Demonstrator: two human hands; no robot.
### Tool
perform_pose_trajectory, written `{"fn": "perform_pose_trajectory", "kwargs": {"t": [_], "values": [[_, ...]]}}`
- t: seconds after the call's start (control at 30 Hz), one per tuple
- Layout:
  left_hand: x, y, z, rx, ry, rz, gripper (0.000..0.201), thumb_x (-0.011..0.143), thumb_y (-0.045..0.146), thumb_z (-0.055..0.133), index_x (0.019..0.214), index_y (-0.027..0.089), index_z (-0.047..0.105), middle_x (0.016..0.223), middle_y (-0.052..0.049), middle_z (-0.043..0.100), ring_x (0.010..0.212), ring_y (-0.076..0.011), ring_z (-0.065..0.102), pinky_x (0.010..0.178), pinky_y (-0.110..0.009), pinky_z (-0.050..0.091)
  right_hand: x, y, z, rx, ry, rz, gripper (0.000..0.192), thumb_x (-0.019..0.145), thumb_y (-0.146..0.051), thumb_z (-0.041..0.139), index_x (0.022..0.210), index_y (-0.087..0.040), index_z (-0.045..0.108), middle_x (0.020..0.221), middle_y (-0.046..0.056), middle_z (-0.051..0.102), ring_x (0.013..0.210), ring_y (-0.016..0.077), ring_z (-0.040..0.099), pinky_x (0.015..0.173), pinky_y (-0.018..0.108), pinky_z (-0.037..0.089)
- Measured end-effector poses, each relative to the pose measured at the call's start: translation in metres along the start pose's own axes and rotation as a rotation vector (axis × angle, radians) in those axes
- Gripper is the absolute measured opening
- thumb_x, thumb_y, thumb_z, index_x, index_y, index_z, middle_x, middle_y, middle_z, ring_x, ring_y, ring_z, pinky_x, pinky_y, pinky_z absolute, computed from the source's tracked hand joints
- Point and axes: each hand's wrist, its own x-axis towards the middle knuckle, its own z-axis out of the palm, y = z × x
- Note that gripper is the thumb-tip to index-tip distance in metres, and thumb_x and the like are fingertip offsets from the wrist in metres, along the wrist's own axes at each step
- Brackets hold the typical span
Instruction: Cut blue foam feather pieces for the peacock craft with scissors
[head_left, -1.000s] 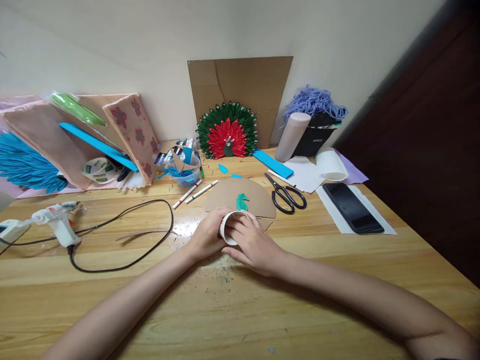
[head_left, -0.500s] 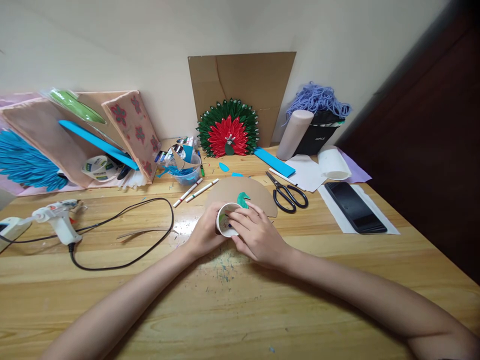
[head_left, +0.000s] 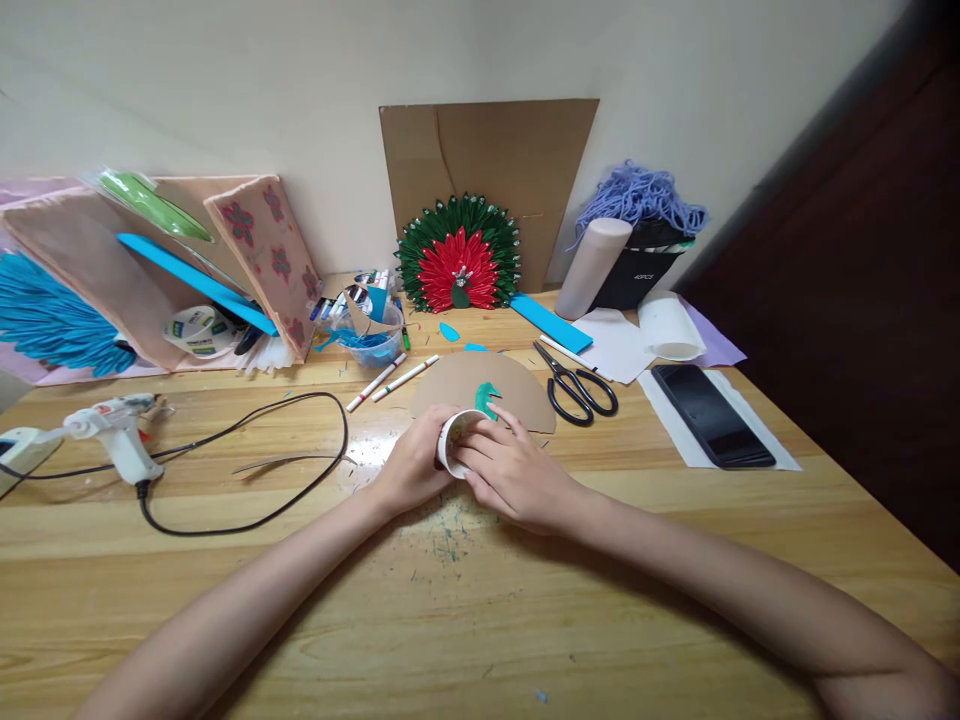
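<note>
Both of my hands meet at the middle of the wooden table around a small white paper cup lying on its side, its mouth facing me. My left hand cups it from the left. My right hand lies over it from the right, fingers curled on its rim. Just behind the cup lies a brown cardboard half-disc with a green bird shape stuck on it.
Black scissors and a phone on white paper lie to the right. A glue gun with a looping black cord sits left. Markers, a plastic cup of scraps, a red-green fan craft and yarn line the wall.
The cup has been turned in my hands: its mouth tipped up to show the inside, then dropped back. Both hands stay on it. The view has shifted slightly.
</note>
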Motion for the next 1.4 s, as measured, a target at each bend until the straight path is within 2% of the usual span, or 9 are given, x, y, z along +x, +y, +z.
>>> {"fn": "perform_pose_trajectory", "kwargs": {"t": [0.1, 0.23, 0.53, 0.73, 0.9, 1.0, 1.2, 1.3, 1.4], "values": [[0.0, 0.0, 0.0, -0.009, -0.009, -0.005, 0.049, 0.076, 0.019, 0.06, 0.121, 0.019, 0.04, 0.113, -0.01, 0.056, 0.105, -0.0216, 0.054, 0.088, -0.038, 0.046, 0.0, 0.0, -0.001, 0.02, -0.049, 0.005, 0.029, 0.092, -0.025, 0.037, 0.103, -0.017, 0.062, 0.11, 0.008, 0.065, 0.113, 0.0222, 0.048, 0.11, 0.051, 0.016], [-0.001, 0.001, 0.0, -0.024, -0.033, -0.008, 0.05, 0.076, 0.02, 0.06, 0.122, 0.02, 0.039, 0.113, -0.01, 0.056, 0.104, -0.0215, 0.054, 0.089, -0.038, 0.046, 0.0, 0.001, -0.002, 0.046, -0.034, -0.034, 0.027, 0.091, -0.026, 0.039, 0.098, -0.017, 0.064, 0.105, 0.007, 0.067, 0.11, 0.0218, 0.05, 0.11, 0.051, 0.016], [-0.002, 0.001, 0.001, -0.025, -0.057, -0.044, 0.049, 0.075, 0.022, 0.061, 0.12, 0.021, 0.04, 0.112, -0.009, 0.057, 0.104, -0.0225, 0.055, 0.088, -0.039, 0.046, -0.001, -0.001, -0.005, 0.032, 0.053, -0.009, 0.028, 0.091, -0.021, 0.041, 0.079, -0.017, 0.066, 0.085, 0.004, 0.069, 0.093, 0.0185, 0.057, 0.102, 0.045, 0.031], [-0.002, 0.001, 0.001, -0.032, -0.044, -0.036, 0.052, 0.076, 0.019, 0.061, 0.123, 0.021, 0.038, 0.115, -0.01, 0.055, 0.106, -0.0218, 0.054, 0.09, -0.039, 0.046, -0.002, -0.005, -0.003, -0.014, 0.052, 0.025, 0.027, 0.091, -0.019, 0.038, 0.097, -0.014, 0.064, 0.103, 0.009, 0.067, 0.107, 0.0221, 0.053, 0.104, 0.046, 0.031], [-0.001, 0.001, 0.001, -0.041, -0.053, -0.03, 0.056, 0.075, 0.017, 0.061, 0.125, 0.021, 0.037, 0.117, -0.01, 0.055, 0.107, -0.0223, 0.054, 0.09, -0.039, 0.046, -0.001, -0.004, -0.004, 0.035, -0.024, 0.045, 0.03, 0.091, -0.019, 0.036, 0.111, -0.015, 0.059, 0.121, 0.01, 0.06, 0.119, 0.0237, 0.046, 0.107, 0.05, 0.026], [-0.001, 0.001, 0.0, -0.053, -0.062, -0.052, 0.054, 0.074, 0.016, 0.06, 0.124, 0.021, 0.039, 0.115, -0.01, 0.055, 0.107, -0.0224, 0.054, 0.09, -0.039, 0.046, 0.001, -0.004, -0.009, 0.092, -0.063, 0.058, 0.03, 0.092, -0.019, 0.035, 0.109, -0.015, 0.06, 0.12, 0.01, 0.06, 0.119, 0.0226, 0.046, 0.108, 0.049, 0.025], [0.001, 0.003, 0.0, -0.06, -0.062, -0.064, 0.056, 0.074, 0.017, 0.062, 0.125, 0.022, 0.038, 0.116, -0.009, 0.055, 0.107, -0.0226, 0.053, 0.09, -0.039, 0.046, 0.01, -0.001, -0.017, 0.205, -0.147, 0.089, 0.029, 0.093, -0.018, 0.036, 0.098, -0.014, 0.065, 0.108, 0.01, 0.064, 0.108, 0.0216, 0.053, 0.098, 0.043, 0.038], [0.002, 0.004, -0.002, -0.051, -0.073, -0.064, 0.06, 0.073, 0.017, 0.063, 0.126, 0.022, 0.037, 0.119, -0.009, 0.054, 0.109, -0.0229, 0.052, 0.091, -0.039, 0.044, 0.021, 0.006, -0.009, 0.255, -0.136, 0.109, 0.024, 0.088, -0.012, 0.044, 0.099, -0.016, 0.065, 0.109, 0.009, 0.064, 0.105, 0.0212, 0.055, 0.094, 0.04, 0.041], [0.002, 0.005, -0.002, -0.036, -0.079, -0.067, 0.062, 0.072, 0.015, 0.063, 0.127, 0.022, 0.036, 0.121, -0.01, 0.053, 0.111, -0.0233, 0.051, 0.092, -0.04, 0.044, 0.034, 0.014, 0.011, 0.31, -0.123, 0.157, 0.021, 0.083, -0.009, 0.052, 0.097, -0.018, 0.065, 0.107, 0.007, 0.065, 0.095, 0.019, 0.059, 0.087, 0.035, 0.046]]}}
